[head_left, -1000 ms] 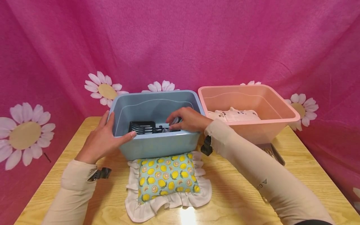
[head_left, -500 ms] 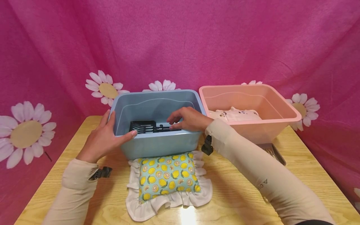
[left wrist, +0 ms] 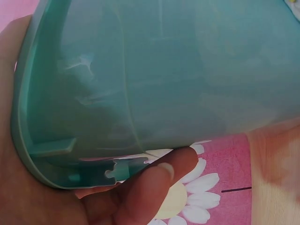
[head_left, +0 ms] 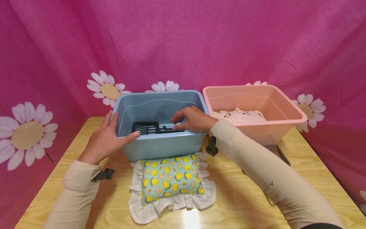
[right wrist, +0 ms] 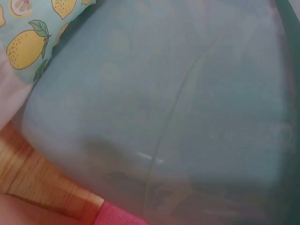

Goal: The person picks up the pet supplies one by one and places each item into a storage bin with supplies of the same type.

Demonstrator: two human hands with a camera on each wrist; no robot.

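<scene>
In the head view, a blue plastic bin (head_left: 163, 146) stands at the middle of the table. At its front left corner my left hand (head_left: 104, 140) holds the rim, thumb over the front edge and fingers along the left side. The left wrist view shows fingers (left wrist: 154, 183) bent under the rim of the bin. My right hand (head_left: 195, 120) reaches over the front right rim, thumb and fingers apart with nothing visible between them. Just below its fingertips lies the handle of a black slotted spatula (head_left: 148, 128) on the bin's floor. The front wall hides part of the bin's contents.
A pink bin (head_left: 254, 128) with folded white printed cloth (head_left: 243, 116) stands to the right. A lemon-print cushion (head_left: 171, 179) with white frills lies against the blue bin's front. Partly behind my right sleeve is a dark tray (head_left: 281, 154). A pink curtain (head_left: 183, 41) hangs behind.
A second ago a small grey, clear-looking thing was in my right fingers; half a second ago it was gone from them. The left hand keeps its place on the rim.
</scene>
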